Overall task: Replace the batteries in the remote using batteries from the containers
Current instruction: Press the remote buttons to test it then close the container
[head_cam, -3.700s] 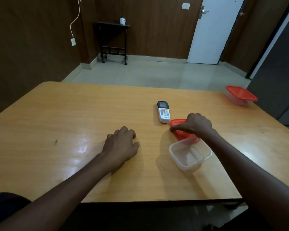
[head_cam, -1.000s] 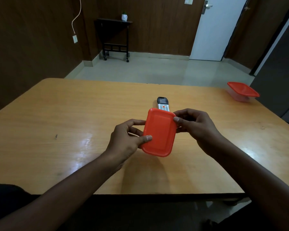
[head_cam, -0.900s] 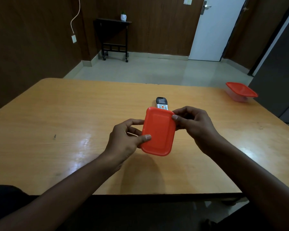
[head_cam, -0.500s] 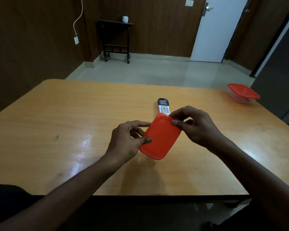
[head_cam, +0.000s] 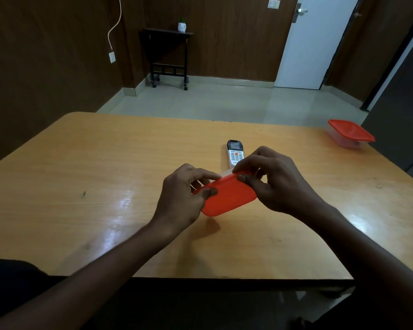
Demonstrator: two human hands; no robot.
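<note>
Both hands hold a small clear container with a red lid (head_cam: 227,197) just above the wooden table (head_cam: 105,186). My left hand (head_cam: 184,194) grips its left end, thumb on the lid. My right hand (head_cam: 274,184) grips its far right corner, thumb on the lid edge. The lid faces up and tilts down toward me; a sliver of the clear box shows at the far edge. Its contents are hidden. A white remote (head_cam: 234,155) with a dark screen lies face up on the table just behind my hands.
A second clear container with a red lid (head_cam: 348,135) stands near the table's far right corner. A dark cabinet (head_cam: 401,103) is close to the right edge. The table's front edge runs below my forearms.
The container, held upright with its lid facing me a second ago, has tipped down toward flat and lower over the table. Both hands kept their grip.
</note>
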